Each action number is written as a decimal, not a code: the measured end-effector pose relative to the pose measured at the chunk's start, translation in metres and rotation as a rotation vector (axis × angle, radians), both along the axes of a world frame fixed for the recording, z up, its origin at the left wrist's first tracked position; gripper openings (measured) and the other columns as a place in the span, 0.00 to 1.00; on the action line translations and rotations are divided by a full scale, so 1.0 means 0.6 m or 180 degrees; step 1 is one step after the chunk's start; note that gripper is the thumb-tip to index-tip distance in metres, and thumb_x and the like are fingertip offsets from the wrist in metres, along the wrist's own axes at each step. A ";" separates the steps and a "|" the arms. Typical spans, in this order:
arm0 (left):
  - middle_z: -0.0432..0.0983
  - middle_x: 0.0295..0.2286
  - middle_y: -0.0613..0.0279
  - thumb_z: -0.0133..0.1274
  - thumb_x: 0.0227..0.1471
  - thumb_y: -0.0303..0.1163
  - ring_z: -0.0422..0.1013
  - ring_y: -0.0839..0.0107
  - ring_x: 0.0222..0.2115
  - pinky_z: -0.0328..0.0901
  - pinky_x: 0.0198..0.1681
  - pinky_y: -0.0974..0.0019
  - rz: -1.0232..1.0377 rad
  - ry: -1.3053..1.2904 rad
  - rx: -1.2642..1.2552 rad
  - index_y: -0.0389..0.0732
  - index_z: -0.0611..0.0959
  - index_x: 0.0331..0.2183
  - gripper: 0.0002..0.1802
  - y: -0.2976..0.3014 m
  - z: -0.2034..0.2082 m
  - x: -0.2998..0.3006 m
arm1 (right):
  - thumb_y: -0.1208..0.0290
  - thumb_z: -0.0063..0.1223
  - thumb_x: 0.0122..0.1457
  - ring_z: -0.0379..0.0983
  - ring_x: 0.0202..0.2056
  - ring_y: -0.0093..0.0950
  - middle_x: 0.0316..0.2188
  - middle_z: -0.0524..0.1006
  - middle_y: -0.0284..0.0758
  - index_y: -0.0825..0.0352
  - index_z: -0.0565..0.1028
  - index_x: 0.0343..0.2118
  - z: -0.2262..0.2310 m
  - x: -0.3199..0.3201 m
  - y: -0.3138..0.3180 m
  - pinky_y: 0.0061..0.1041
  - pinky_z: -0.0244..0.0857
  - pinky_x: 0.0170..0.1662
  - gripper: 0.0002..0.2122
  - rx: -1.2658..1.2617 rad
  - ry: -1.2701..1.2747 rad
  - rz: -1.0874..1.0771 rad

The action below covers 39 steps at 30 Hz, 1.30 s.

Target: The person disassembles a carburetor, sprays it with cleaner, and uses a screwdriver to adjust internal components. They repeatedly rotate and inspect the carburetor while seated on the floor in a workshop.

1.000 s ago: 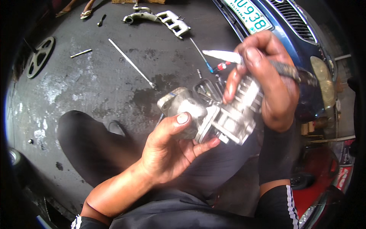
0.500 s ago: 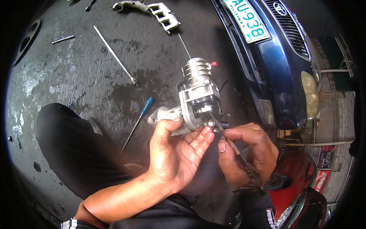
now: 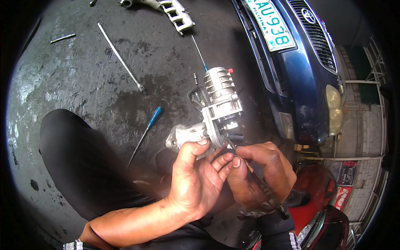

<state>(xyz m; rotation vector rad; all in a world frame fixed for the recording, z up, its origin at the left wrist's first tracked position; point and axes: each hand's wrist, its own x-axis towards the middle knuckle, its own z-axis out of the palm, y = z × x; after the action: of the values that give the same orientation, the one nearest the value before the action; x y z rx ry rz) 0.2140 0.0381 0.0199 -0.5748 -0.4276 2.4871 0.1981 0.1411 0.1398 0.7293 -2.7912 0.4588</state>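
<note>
A silver metal engine part (image 3: 221, 89) with a finned cylinder and a red-tipped stub leans upward in front of me. My left hand (image 3: 196, 175) cradles its lower end, the thumb on a cast arm (image 3: 183, 135) that sticks out to the left. From the right, my right hand (image 3: 264, 171) pinches a thin dark tool (image 3: 259, 183), grimy and brownish along its shaft; its exact kind is unclear. The tool's tip reaches the gap under the flange, close to my left fingertips. Part of that gap is hidden by my fingers.
A blue-handled screwdriver (image 3: 153, 118) lies by my left knee. Farther off are a long metal bar (image 3: 121, 58), a short rod (image 3: 62, 38), another screwdriver (image 3: 199, 52) and a cast manifold (image 3: 178, 16). A dark blue car's bumper (image 3: 287, 75) stands close on the right.
The engine part has shifted slightly down and tilts a little differently. My right hand has moved left and the tool with it, nearer to my left fingers.
</note>
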 end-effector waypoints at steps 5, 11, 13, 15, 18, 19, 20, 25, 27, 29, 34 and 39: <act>0.84 0.51 0.55 0.58 0.64 0.49 0.80 0.61 0.51 0.72 0.63 0.54 0.0042 0.0198 -0.0049 0.38 0.81 0.58 0.30 -0.001 0.000 -0.001 | 0.81 0.67 0.58 0.85 0.33 0.37 0.35 0.86 0.39 0.70 0.84 0.42 -0.005 -0.010 0.000 0.35 0.80 0.39 0.09 0.0170 0.0087 0.0032; 0.83 0.48 0.59 0.61 0.64 0.42 0.78 0.64 0.48 0.72 0.61 0.57 0.0175 0.0130 0.0041 0.42 0.81 0.53 0.21 -0.004 0.003 -0.003 | 0.82 0.66 0.58 0.84 0.34 0.38 0.35 0.84 0.39 0.71 0.84 0.44 -0.005 -0.018 0.004 0.35 0.80 0.40 0.11 0.0361 0.0067 0.0222; 0.83 0.48 0.60 0.61 0.65 0.42 0.78 0.64 0.48 0.72 0.61 0.57 0.0210 0.0129 0.0068 0.42 0.81 0.53 0.20 -0.005 0.000 -0.003 | 0.82 0.66 0.57 0.84 0.34 0.39 0.35 0.84 0.40 0.71 0.83 0.45 -0.007 -0.019 0.003 0.36 0.80 0.40 0.12 0.0431 0.0102 0.0276; 0.84 0.47 0.60 0.61 0.65 0.41 0.78 0.64 0.48 0.72 0.61 0.57 0.0261 0.0159 0.0048 0.42 0.81 0.53 0.19 -0.004 -0.001 -0.002 | 0.83 0.65 0.57 0.83 0.34 0.40 0.35 0.84 0.40 0.72 0.83 0.46 -0.008 -0.019 0.002 0.36 0.79 0.40 0.13 0.0411 0.0101 0.0316; 0.84 0.47 0.60 0.61 0.65 0.41 0.78 0.64 0.48 0.72 0.61 0.57 0.0295 0.0181 -0.0006 0.42 0.82 0.52 0.19 -0.002 -0.001 -0.001 | 0.84 0.65 0.57 0.83 0.34 0.40 0.35 0.83 0.42 0.73 0.82 0.46 -0.009 -0.017 0.002 0.37 0.79 0.40 0.14 0.0277 0.0005 0.0299; 0.84 0.47 0.61 0.61 0.65 0.41 0.78 0.64 0.48 0.71 0.61 0.57 0.0317 0.0201 -0.0001 0.42 0.82 0.52 0.19 -0.001 0.000 -0.002 | 0.84 0.65 0.57 0.83 0.34 0.41 0.35 0.83 0.42 0.73 0.82 0.46 -0.008 -0.016 0.003 0.37 0.80 0.40 0.14 0.0236 -0.0052 0.0248; 0.84 0.47 0.61 0.61 0.65 0.41 0.78 0.64 0.48 0.71 0.60 0.56 0.0317 0.0172 -0.0066 0.41 0.82 0.52 0.19 -0.001 0.001 -0.003 | 0.84 0.65 0.57 0.83 0.34 0.41 0.35 0.83 0.43 0.73 0.82 0.46 -0.008 -0.015 0.004 0.37 0.80 0.40 0.14 0.0183 -0.0093 0.0202; 0.84 0.46 0.61 0.62 0.64 0.40 0.78 0.65 0.48 0.71 0.60 0.56 0.0396 0.0186 -0.0095 0.42 0.82 0.51 0.18 -0.002 0.004 -0.008 | 0.85 0.64 0.56 0.84 0.34 0.41 0.36 0.84 0.44 0.74 0.81 0.46 -0.009 -0.013 0.009 0.36 0.80 0.40 0.14 0.0350 0.0112 0.0214; 0.84 0.46 0.61 0.62 0.64 0.41 0.78 0.66 0.48 0.71 0.60 0.56 0.0432 0.0222 -0.0207 0.42 0.82 0.51 0.19 -0.003 0.003 -0.008 | 0.85 0.64 0.57 0.84 0.32 0.40 0.34 0.84 0.43 0.75 0.82 0.46 -0.011 -0.011 0.009 0.36 0.80 0.39 0.13 0.0159 0.0248 0.0230; 0.84 0.47 0.61 0.62 0.64 0.41 0.78 0.66 0.48 0.71 0.60 0.56 0.0449 0.0231 -0.0221 0.42 0.82 0.52 0.20 -0.003 0.001 -0.007 | 0.85 0.64 0.58 0.84 0.32 0.39 0.34 0.84 0.43 0.75 0.82 0.45 -0.014 -0.010 0.007 0.36 0.80 0.38 0.12 0.0008 0.0186 0.0305; 0.84 0.48 0.61 0.61 0.64 0.41 0.78 0.66 0.47 0.72 0.59 0.57 0.0373 0.0344 -0.0016 0.41 0.82 0.52 0.20 -0.004 -0.004 -0.009 | 0.84 0.64 0.60 0.84 0.33 0.39 0.35 0.84 0.43 0.76 0.82 0.45 -0.017 -0.015 0.007 0.36 0.80 0.39 0.11 -0.0099 0.0073 0.0396; 0.83 0.48 0.59 0.60 0.64 0.41 0.76 0.64 0.49 0.71 0.61 0.57 0.0419 0.0330 -0.0117 0.41 0.82 0.52 0.19 -0.004 0.002 -0.005 | 0.84 0.64 0.59 0.84 0.34 0.40 0.37 0.84 0.44 0.76 0.82 0.45 -0.016 -0.017 0.007 0.37 0.80 0.40 0.11 0.0066 0.0060 0.0428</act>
<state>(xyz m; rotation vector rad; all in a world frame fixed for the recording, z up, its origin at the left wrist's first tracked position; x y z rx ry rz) 0.2109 0.0356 0.0211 -0.4424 -0.3917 2.6414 0.1877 0.1456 0.1303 0.9250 -2.7441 0.4447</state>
